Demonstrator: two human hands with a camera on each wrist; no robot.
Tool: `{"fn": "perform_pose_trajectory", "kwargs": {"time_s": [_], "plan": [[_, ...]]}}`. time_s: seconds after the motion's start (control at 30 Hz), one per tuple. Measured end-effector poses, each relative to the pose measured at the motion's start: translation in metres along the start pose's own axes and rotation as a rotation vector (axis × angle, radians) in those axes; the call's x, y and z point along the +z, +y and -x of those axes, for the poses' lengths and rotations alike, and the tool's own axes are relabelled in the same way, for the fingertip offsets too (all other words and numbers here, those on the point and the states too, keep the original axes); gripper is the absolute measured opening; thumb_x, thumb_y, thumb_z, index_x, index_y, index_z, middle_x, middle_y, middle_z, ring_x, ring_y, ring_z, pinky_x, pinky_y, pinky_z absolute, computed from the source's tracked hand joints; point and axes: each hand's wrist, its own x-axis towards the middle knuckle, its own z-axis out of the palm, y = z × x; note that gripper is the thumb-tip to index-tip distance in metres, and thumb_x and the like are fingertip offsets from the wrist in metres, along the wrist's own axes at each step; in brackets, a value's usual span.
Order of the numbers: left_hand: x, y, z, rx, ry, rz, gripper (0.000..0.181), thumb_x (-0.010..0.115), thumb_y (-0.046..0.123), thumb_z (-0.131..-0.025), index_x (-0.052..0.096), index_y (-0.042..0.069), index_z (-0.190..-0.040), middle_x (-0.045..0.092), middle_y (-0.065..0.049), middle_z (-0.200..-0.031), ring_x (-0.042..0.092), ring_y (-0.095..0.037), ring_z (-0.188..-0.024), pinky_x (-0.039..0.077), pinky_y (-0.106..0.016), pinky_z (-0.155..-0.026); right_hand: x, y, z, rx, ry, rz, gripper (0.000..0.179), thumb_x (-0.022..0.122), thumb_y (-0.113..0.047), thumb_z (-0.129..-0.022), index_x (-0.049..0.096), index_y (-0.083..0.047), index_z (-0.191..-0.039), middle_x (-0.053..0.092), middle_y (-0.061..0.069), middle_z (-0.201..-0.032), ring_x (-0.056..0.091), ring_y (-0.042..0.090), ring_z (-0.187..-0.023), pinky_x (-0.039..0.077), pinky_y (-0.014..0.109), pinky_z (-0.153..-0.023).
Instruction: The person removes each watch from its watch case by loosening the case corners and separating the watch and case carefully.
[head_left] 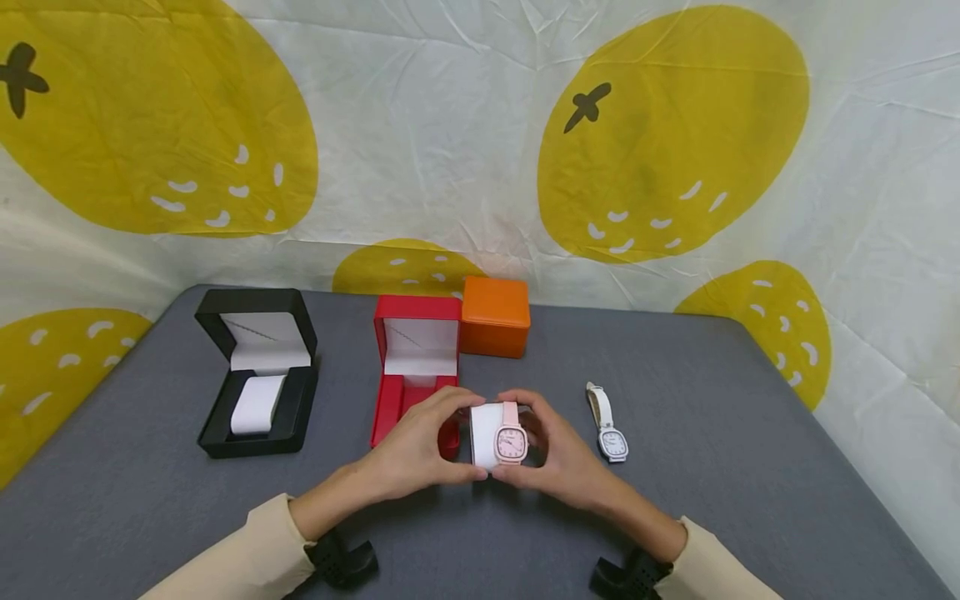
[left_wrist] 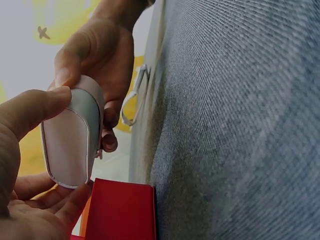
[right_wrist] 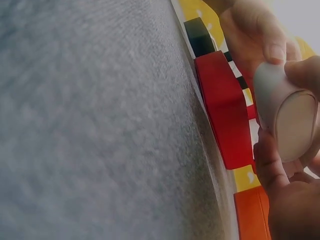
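Note:
Both hands hold a white watch cushion [head_left: 485,435] raised in front of the red box. A watch with a pink strap and a squarish pink dial [head_left: 512,443] is wrapped around the cushion's right part, its dial toward the head camera. My left hand [head_left: 412,443] pinches the cushion's left end, thumb below and fingers above in the head view. At the other end, my right hand [head_left: 564,458] grips the cushion beside the pink watch, thumb on its near side. In the left wrist view, the flat oval end of the cushion [left_wrist: 66,147] shows between thumb and fingers.
Behind the left hand stands an open red watch box [head_left: 417,307]. An open black box [head_left: 296,417] with a white cushion [head_left: 257,406] is at left. A closed orange box [head_left: 495,321] stands at the back. A white-strapped watch [head_left: 613,444] lies on the grey table [head_left: 720,433] at right.

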Motion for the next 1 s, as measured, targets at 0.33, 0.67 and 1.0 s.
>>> {"fn": "perform_pose_trajectory", "kwargs": {"time_s": [0.33,0.67,1.0], "plan": [[-0.0022,-0.0011,0.0001,0.052,-0.058,-0.036,0.072,0.086,0.027,-0.07,0.051,0.015,-0.132,0.049,0.007,-0.127,0.049,-0.01,-0.107,0.048,-0.031,-0.09,-0.0038,-0.0012,0.0003,-0.034,-0.104,0.013,0.076,0.079,-0.007,-0.077,0.036,-0.012,-0.14,0.048,0.007,-0.131,0.054,0.028,-0.112,0.049,0.032,-0.089],[-0.0028,-0.001,0.0012,0.018,-0.062,-0.022,0.073,0.086,0.029,-0.069,0.052,0.017,-0.132,0.049,0.01,-0.126,0.049,-0.009,-0.108,0.047,-0.031,-0.091,-0.0034,-0.0026,0.0008,-0.035,-0.106,0.036,0.075,0.079,-0.008,-0.078,0.037,-0.013,-0.14,0.048,0.006,-0.13,0.054,0.026,-0.11,0.05,0.032,-0.086],[-0.0002,0.0027,0.0018,0.02,-0.022,-0.036,0.072,0.087,0.027,-0.068,0.052,0.016,-0.13,0.05,0.009,-0.123,0.05,-0.011,-0.106,0.049,-0.03,-0.089,0.0017,-0.0041,0.0009,-0.03,-0.036,0.067,0.073,0.08,-0.009,-0.077,0.039,-0.014,-0.137,0.047,0.005,-0.131,0.054,0.025,-0.11,0.049,0.031,-0.088]]}}
